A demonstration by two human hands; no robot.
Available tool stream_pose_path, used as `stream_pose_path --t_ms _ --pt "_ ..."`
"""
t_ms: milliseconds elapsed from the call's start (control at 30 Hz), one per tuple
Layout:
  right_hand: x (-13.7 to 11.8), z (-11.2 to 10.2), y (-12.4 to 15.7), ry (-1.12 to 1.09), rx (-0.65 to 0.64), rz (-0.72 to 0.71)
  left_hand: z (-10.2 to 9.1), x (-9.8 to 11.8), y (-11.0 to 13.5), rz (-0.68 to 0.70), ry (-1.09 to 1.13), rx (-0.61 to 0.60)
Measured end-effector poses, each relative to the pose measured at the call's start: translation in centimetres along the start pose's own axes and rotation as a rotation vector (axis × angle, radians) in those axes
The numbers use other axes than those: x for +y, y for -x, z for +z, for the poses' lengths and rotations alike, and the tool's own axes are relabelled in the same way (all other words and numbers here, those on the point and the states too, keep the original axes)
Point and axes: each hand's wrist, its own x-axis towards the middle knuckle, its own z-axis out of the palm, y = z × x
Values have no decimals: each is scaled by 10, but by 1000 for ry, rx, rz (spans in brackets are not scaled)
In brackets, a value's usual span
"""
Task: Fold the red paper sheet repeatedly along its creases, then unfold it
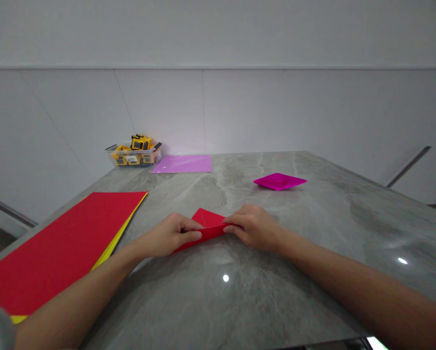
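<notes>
The left grip and right grip both pinch a folded red paper over the grey tabletop; a magenta paper lies beyond, a red sheet left.

Here we are over the grey, marble-patterned worktop, and both our hands are on the red folded paper! Our left hand pinches one side, our right hand pinches the other, thumbs on the near flap, a pointed part rising behind. Out left, we have a big red sheet lying over yellow sheets that peek past its edge. Beyond our right hand, well apart, sits a magenta folded paper, pointed at both ends. And at the back, we spot a purple sheet just beside a clear bin of yellow toy vehicles, near the pale wall.
</notes>
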Motion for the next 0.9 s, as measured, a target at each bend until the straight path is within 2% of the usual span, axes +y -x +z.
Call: stream_pose_path --t_ms 133,300,400,533,600,733,900 --pt "-19 4 -2 106 -37 -100 7 7 -1 -23 64 -9" --pt "-30 3 -4 137 -82 -32 6 9 -1 -61 29 -10" --pt "-34 -1 -3 135 -123 3 6 15 2 -66 -159 15" --pt "-39 -2 -3 113 -144 39 15 35 7 -49 -661 47" --pt "-40 -1 -3 108 -156 43 23 43 8 -86 -809 24" --pt "-42 0 -5 126 -194 40 34 44 1 -104 -851 49" --pt "-42 0 -8 187 -226 125 37 26 -11 -90 -833 68"
